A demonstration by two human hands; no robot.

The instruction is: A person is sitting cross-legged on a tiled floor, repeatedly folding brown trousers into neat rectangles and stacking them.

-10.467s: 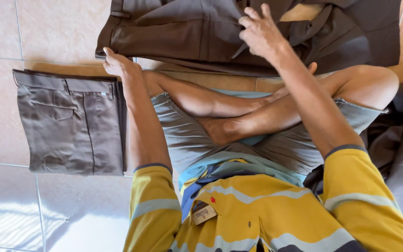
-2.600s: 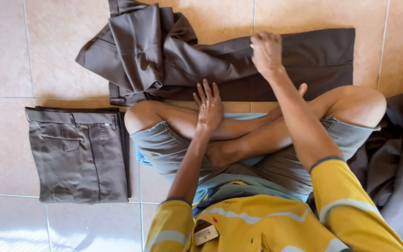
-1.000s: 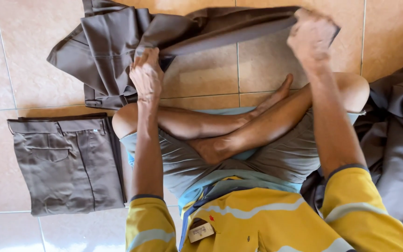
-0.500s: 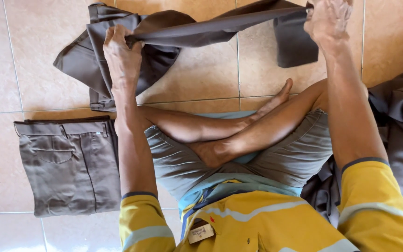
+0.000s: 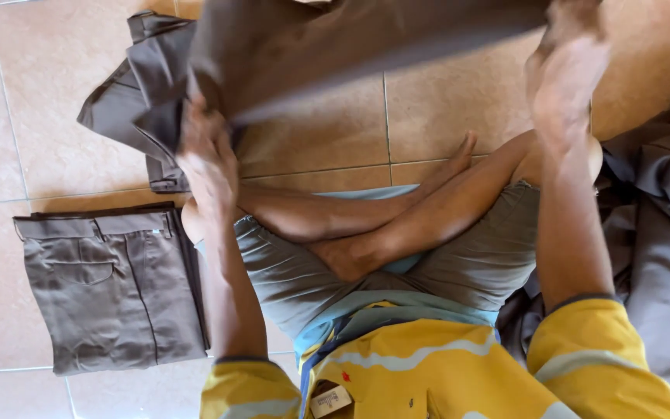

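Trousers (image 5: 366, 39) hung lengthwise between our hands: left hand (image 5: 207, 151) and right hand (image 5: 568, 74) each closed on an end, above the tiled floor (image 5: 335, 132).

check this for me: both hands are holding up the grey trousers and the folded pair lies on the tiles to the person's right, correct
Not quite. The folded pair lies on the tiles to the person's left, beside the left arm, as the head view shows. The rest stands: the left hand and the right hand both hold up the grey trousers.
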